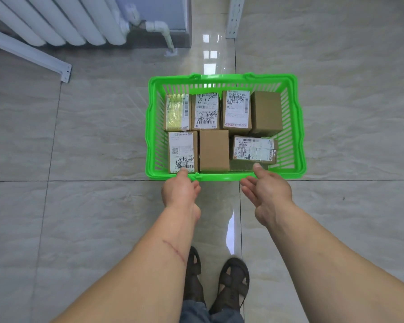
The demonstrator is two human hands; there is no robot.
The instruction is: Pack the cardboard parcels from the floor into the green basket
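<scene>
The green basket (297, 127) stands on the tiled floor ahead of me, filled with several cardboard parcels. Labelled ones stand along the back row (205, 111), and a plain brown parcel (214, 150) is at the front middle. A labelled parcel (254, 149) lies tilted at the front right. My left hand (181, 190) is at the basket's near rim, its thumb reaching the front left parcel (182, 151). My right hand (266, 194) hovers at the near rim with relaxed, spread fingers, holding nothing.
A white radiator (56, 22) with its pipe (166, 33) stands at the back left, with a white bracket (63, 71) on the floor. A metal upright (233, 17) rises behind the basket. My sandalled feet (219, 283) are below.
</scene>
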